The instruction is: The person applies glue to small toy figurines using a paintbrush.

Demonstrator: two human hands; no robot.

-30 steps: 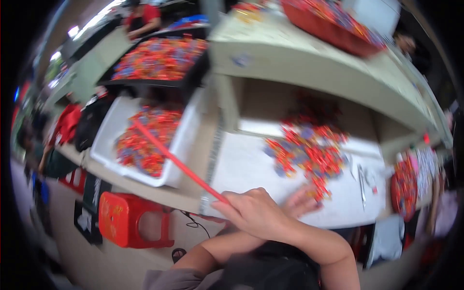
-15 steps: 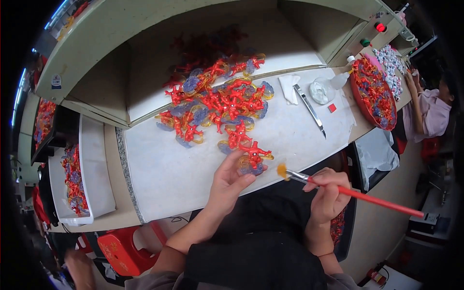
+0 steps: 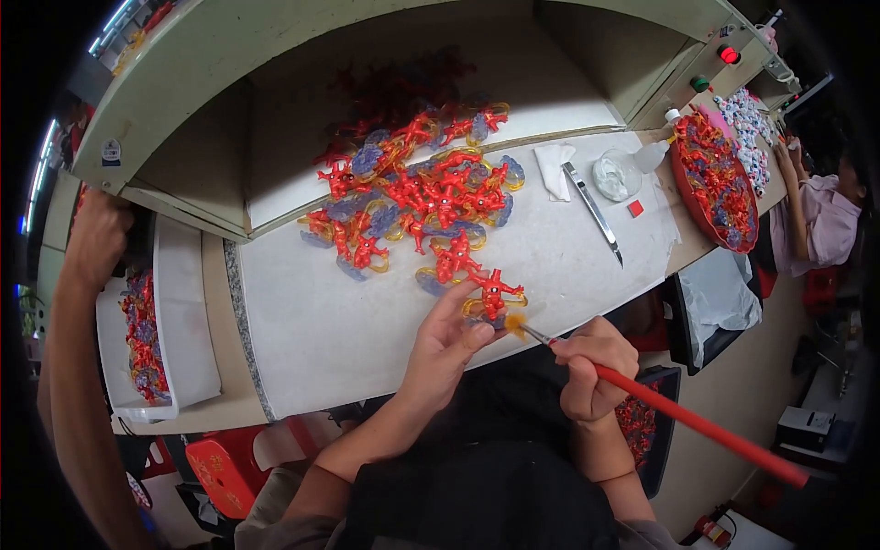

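Left hand (image 3: 442, 341) pinching a red figure (image 3: 495, 295) around mid-frame, right hand (image 3: 598, 368) curled round a red brush (image 3: 683, 412), lower right.

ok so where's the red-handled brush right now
In the head view, the red-handled brush is right of centre in the right hand, its bristles close to the red figure in the left hand.

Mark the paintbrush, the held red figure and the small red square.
Paintbrush (image 3: 665, 405): head view, on the handle.
Held red figure (image 3: 495, 293): head view, on its body.
Small red square (image 3: 636, 209): head view, on its face.
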